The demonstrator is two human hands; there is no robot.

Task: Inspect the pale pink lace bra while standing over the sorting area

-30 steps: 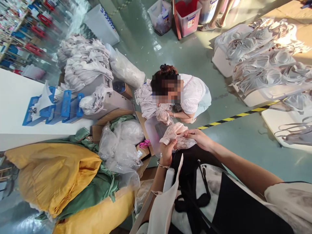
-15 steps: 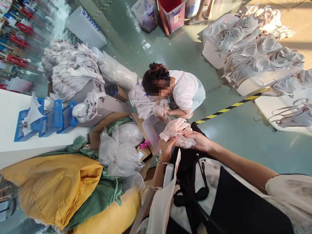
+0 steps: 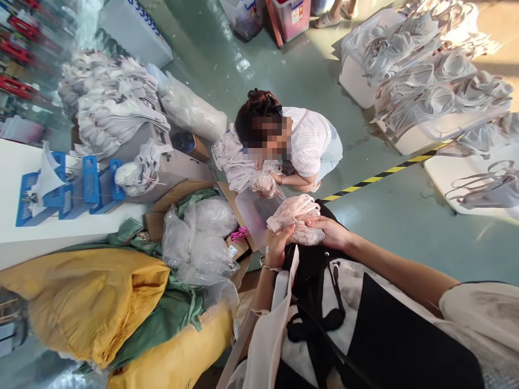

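Just right of the frame's centre, a pale pink lace garment (image 3: pixel 295 209) is held bunched, pinched at its left edge by the left hand (image 3: pixel 277 242) and at its right side by the right hand (image 3: pixel 333 232). At lower left, a yellow sack (image 3: pixel 101 292) is laid beside green cloth (image 3: pixel 158 319), with clear plastic bags (image 3: pixel 203 237) heaped nearby. Just beyond the garment, a translucent bin (image 3: pixel 250 213) is partly covered from view. Past it, a darker lace piece (image 3: pixel 264 185) is held by a crouching co-worker (image 3: pixel 310 140). At upper right, white tubs (image 3: pixel 417 139) are piled with pale garments (image 3: pixel 441 102).
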